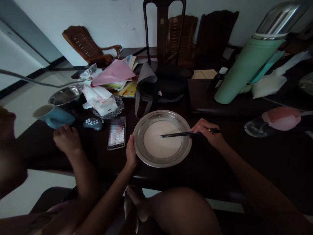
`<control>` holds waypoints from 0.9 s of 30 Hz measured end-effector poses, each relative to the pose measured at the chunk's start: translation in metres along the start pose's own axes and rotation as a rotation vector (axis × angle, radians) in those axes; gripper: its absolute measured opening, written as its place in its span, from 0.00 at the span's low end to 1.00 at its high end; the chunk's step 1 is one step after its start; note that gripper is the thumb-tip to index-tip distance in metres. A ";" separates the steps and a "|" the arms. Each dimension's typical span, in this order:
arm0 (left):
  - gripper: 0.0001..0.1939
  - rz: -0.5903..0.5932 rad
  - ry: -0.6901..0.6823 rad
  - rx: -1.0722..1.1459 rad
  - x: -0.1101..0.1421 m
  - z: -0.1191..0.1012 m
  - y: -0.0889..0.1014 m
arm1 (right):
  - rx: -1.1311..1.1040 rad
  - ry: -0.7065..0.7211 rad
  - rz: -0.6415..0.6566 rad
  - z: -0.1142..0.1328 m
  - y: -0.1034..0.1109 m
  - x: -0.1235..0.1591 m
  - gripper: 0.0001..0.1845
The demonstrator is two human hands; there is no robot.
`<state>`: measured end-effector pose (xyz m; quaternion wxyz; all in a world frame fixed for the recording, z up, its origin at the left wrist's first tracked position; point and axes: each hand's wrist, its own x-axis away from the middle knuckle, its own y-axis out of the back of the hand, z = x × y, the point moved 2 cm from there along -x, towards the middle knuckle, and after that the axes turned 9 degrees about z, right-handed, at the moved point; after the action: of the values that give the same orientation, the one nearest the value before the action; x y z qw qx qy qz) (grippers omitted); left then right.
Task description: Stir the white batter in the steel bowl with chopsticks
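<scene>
A wide metal bowl (139, 129) stands on the dark table in front of me, filled with a smooth whitish liquid (160, 147). My left hand (131, 150) grips the bowl's left rim, its fingers partly hidden beneath the side. In my right hand (207, 130) is a pair of dark chopsticks (182, 134), held over the right rim. Their tips reach the liquid near the bowl's middle. Just left of the bowl lies a phone (117, 133) with its screen lit.
Another person's hand (67, 138) rests at the left, near a blue mug (58, 117) and a game controller (93, 124). Behind are a tissue pack (101, 101), a second metal bowl (66, 94) and a black bag (168, 83). A green thermos (246, 68) stands at the right, beyond a pink-lidded container (281, 119).
</scene>
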<state>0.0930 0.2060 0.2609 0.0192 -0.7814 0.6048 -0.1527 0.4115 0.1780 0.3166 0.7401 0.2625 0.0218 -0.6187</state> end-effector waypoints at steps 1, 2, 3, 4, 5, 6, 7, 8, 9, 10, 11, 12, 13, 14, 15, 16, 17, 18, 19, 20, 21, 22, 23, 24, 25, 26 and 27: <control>0.19 -0.006 -0.012 -0.012 0.000 0.000 0.001 | -0.022 -0.002 -0.013 0.000 0.001 0.000 0.17; 0.19 -0.006 -0.022 -0.020 0.000 0.001 0.002 | -0.036 0.000 -0.007 0.000 0.000 0.000 0.18; 0.18 -0.001 -0.026 -0.021 0.000 0.001 0.002 | -0.036 0.005 0.016 0.000 0.000 0.000 0.18; 0.19 0.008 -0.026 -0.018 0.000 0.000 0.001 | -0.023 0.010 0.044 0.001 -0.001 0.000 0.17; 0.19 0.013 -0.024 -0.013 0.000 0.000 0.001 | -0.003 0.013 0.066 0.001 -0.002 0.000 0.15; 0.19 0.017 -0.020 -0.008 0.001 -0.002 0.000 | 0.017 0.013 0.074 0.001 -0.002 0.000 0.14; 0.19 0.019 -0.014 -0.006 0.002 -0.003 -0.002 | 0.029 0.012 0.063 0.001 -0.002 0.000 0.13; 0.19 0.020 -0.007 -0.006 0.003 -0.005 -0.003 | 0.028 0.010 0.039 0.000 -0.001 0.000 0.14; 0.19 0.018 0.000 -0.009 0.004 -0.006 -0.004 | 0.013 0.006 0.013 0.000 -0.001 0.000 0.15; 0.19 0.015 0.006 -0.014 0.004 -0.007 -0.005 | -0.008 0.004 -0.003 -0.001 0.000 0.000 0.16; 0.19 0.010 0.011 -0.020 0.005 -0.008 -0.005 | -0.026 0.004 0.002 -0.001 -0.001 0.000 0.17; 0.19 0.009 0.013 -0.023 0.005 -0.008 -0.005 | -0.034 0.008 0.023 -0.001 -0.001 0.000 0.17; 0.19 0.011 0.014 -0.019 0.004 -0.007 -0.005 | -0.029 0.012 0.051 -0.001 -0.002 0.001 0.16; 0.19 0.015 0.011 -0.013 0.004 -0.006 -0.004 | -0.012 0.015 0.079 -0.001 -0.003 0.001 0.15; 0.19 0.018 0.006 -0.010 0.003 -0.005 -0.003 | 0.007 0.016 0.091 0.000 -0.003 0.001 0.14; 0.19 0.015 -0.001 -0.014 0.002 -0.003 -0.001 | 0.021 0.012 0.083 0.000 -0.003 0.001 0.13; 0.20 0.005 -0.008 -0.022 0.001 -0.002 0.000 | 0.023 0.006 0.062 0.000 -0.002 0.001 0.13; 0.20 -0.006 -0.012 -0.034 0.001 -0.001 0.001 | 0.013 0.004 0.033 -0.001 -0.001 0.001 0.14; 0.20 -0.019 -0.011 -0.044 0.000 0.000 0.002 | -0.003 0.006 0.015 -0.001 -0.001 0.001 0.16; 0.20 -0.026 -0.007 -0.050 0.000 0.000 0.002 | -0.017 0.011 0.012 -0.001 0.000 0.001 0.17; 0.20 -0.028 0.001 -0.046 0.001 0.000 0.002 | -0.023 0.018 0.026 -0.002 -0.001 0.001 0.17; 0.21 -0.026 0.008 -0.034 0.001 0.000 0.001 | -0.018 0.028 0.056 -0.002 -0.002 0.001 0.16; 0.21 -0.020 0.013 -0.019 0.001 -0.001 0.000 | -0.004 0.037 0.085 -0.001 -0.002 0.001 0.15; 0.21 -0.014 0.014 -0.004 0.002 -0.001 -0.002 | 0.014 0.039 0.100 -0.001 -0.003 0.000 0.14; 0.21 -0.004 0.012 0.009 0.002 -0.002 -0.003 | 0.030 0.037 0.096 -0.001 -0.003 0.000 0.13; 0.22 0.008 0.011 0.019 0.002 -0.003 -0.003 | 0.036 0.035 0.074 -0.001 -0.002 0.000 0.13; 0.22 0.018 0.011 0.027 0.002 -0.003 -0.004 | 0.031 0.031 0.042 -0.001 -0.001 0.000 0.14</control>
<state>0.0964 0.2053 0.2646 0.0278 -0.7748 0.6098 -0.1647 0.4109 0.1784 0.3158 0.7485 0.2839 0.0179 -0.5991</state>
